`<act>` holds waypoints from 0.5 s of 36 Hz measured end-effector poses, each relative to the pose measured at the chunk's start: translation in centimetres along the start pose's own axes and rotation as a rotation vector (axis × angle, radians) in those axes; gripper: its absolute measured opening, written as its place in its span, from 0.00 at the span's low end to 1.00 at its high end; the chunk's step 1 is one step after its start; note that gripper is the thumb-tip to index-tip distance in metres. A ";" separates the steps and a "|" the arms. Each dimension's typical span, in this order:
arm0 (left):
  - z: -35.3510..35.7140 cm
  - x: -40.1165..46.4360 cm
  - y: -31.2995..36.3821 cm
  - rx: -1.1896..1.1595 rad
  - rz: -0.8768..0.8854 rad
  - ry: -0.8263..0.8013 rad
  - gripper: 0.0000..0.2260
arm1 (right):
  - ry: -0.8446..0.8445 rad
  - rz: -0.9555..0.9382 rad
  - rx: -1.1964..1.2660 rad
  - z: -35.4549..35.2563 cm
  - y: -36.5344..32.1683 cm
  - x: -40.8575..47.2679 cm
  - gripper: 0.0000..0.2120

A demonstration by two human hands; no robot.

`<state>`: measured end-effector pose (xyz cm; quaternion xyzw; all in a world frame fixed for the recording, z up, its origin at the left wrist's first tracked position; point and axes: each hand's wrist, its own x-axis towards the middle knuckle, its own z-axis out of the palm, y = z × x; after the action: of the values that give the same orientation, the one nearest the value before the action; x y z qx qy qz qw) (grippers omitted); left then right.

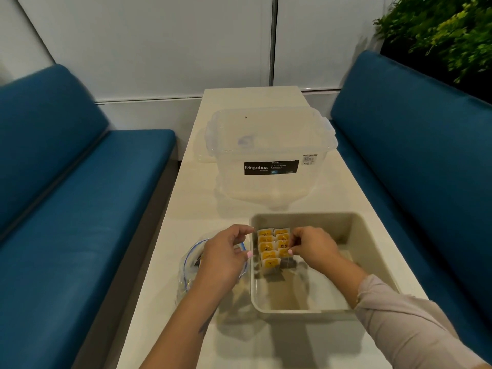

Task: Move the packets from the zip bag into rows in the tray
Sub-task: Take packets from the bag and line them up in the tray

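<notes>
A beige tray sits on the white table. Several yellow-labelled packets stand in two rows at its far left corner. My right hand is inside the tray, fingertips pinching the nearest packet of the right row. My left hand hovers over the tray's left rim with fingers curled, above the clear zip bag with a blue seal; I cannot make out anything held in that hand. The bag lies just left of the tray, partly hidden by my left hand and forearm.
A clear lidded storage box labelled Megabox stands behind the tray. Blue bench seats flank the narrow table on both sides. A green plant is at the top right.
</notes>
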<state>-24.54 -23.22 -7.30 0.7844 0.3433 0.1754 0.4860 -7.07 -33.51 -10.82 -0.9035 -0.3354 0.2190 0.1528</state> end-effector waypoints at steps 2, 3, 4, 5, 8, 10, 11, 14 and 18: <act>0.0 0.1 -0.1 -0.012 -0.008 0.002 0.22 | -0.002 0.003 0.002 -0.1 0.0 -0.1 0.12; -0.1 0.1 -0.1 -0.012 -0.010 0.006 0.21 | -0.005 0.004 0.003 -0.1 0.0 -0.2 0.12; -0.2 0.1 -0.1 -0.012 -0.015 0.015 0.21 | -0.006 0.002 0.007 -0.2 0.0 -0.2 0.11; -0.4 0.2 -0.1 -0.014 -0.020 0.028 0.20 | -0.005 -0.003 0.012 -0.3 0.1 -0.2 0.10; -1.3 0.4 -0.1 -0.010 -0.014 0.064 0.19 | 0.015 -0.022 0.034 -0.5 0.3 -0.2 0.10; -2.1 0.6 -0.1 -0.018 0.006 0.086 0.19 | 0.039 -0.028 0.052 -0.7 0.4 -0.1 0.11; -2.6 0.6 0.0 0.000 0.021 0.102 0.19 | 0.050 -0.028 0.063 -0.9 0.4 -0.1 0.11; -4.0 0.6 -0.1 0.070 0.070 0.180 0.18 | 0.096 -0.045 0.092 -1.6 0.0 0.0 0.13; -5.7 0.3 -0.9 0.226 0.034 0.251 0.11 | 0.134 -0.107 0.159 -2.5 -1.7 -0.1 0.09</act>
<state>-28.10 -19.07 -5.52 0.8117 0.4055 0.2405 0.3448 -6.78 -32.68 -7.95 -0.8819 -0.3537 0.1755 0.2575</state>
